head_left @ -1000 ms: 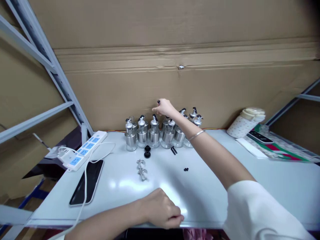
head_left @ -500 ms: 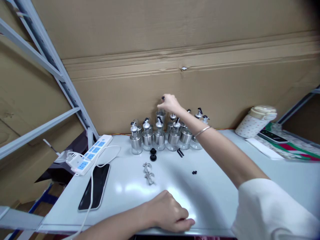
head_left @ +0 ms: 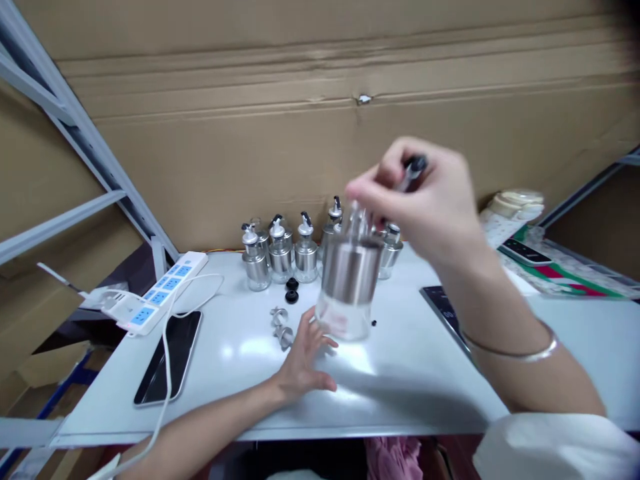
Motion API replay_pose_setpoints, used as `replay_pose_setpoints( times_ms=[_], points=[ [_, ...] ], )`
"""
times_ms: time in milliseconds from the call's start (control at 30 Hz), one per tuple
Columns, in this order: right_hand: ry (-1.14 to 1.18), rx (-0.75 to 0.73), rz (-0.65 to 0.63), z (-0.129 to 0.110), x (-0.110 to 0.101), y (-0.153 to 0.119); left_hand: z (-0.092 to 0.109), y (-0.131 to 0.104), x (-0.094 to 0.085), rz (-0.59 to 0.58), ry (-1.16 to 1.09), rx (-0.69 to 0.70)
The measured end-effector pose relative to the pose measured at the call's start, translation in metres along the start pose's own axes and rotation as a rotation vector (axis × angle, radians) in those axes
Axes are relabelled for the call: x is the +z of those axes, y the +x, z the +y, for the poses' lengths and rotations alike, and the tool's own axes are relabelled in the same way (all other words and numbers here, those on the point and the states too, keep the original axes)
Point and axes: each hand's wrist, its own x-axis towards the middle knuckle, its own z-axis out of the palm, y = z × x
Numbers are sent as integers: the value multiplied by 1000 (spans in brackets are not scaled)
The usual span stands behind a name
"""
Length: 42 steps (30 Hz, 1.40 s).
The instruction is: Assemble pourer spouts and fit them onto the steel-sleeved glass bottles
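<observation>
My right hand (head_left: 425,193) grips a glass bottle (head_left: 350,273) with a steel band by its neck and holds it up above the table; a black-tipped spout pokes out between the fingers. Just below and left of it, my left hand (head_left: 307,357) is spread, fingers apart, with nothing in it. Behind stand several similar bottles (head_left: 256,267) with white and black spouts. Two black caps (head_left: 291,295) lie in front of them. Two metallic stopper pieces (head_left: 284,335) rest left of my left hand, and a tiny black part (head_left: 374,323) lies right of the held bottle.
A power strip (head_left: 167,293) with a white cable and a phone (head_left: 170,357) lie on the left. On the right are a dark flat device (head_left: 443,310), a white flask (head_left: 505,213) and another black device (head_left: 525,252). Metal shelving (head_left: 90,133) and a cardboard wall (head_left: 225,160) surround the table.
My right hand has come back from the rear row, bringing the bottle nearer. My left hand has opened and moved left and forward. The view has shifted, and a dark flat device now shows.
</observation>
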Motion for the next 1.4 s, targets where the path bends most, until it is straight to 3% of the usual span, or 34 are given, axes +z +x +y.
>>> replay_pose_setpoints(
  times_ms=[100,167,233,467,633,767,867,1133,1400],
  points=[
    [37,149,-188,17,7,-39,9,-2,4,-59,9,39],
    [8,199,-233,26,11,-55,15,-2,7,-134,65,-12],
    [-12,230,-249,33,15,-64,18,-2,7,-121,97,-98],
    [83,378,-315,61,29,-71,22,-1,5,-63,115,-236],
    [133,453,-408,79,28,-69,23,-1,4,-40,32,-309],
    [196,405,-519,89,22,-65,19,-1,1,-53,-33,-336],
    [296,340,-459,94,21,-63,19,0,0,-61,-62,-376],
    [660,364,-37,94,31,-65,33,6,4,-48,-66,-490],
    [813,482,-145,88,35,-70,28,4,5,-53,-65,-442]
  ],
)
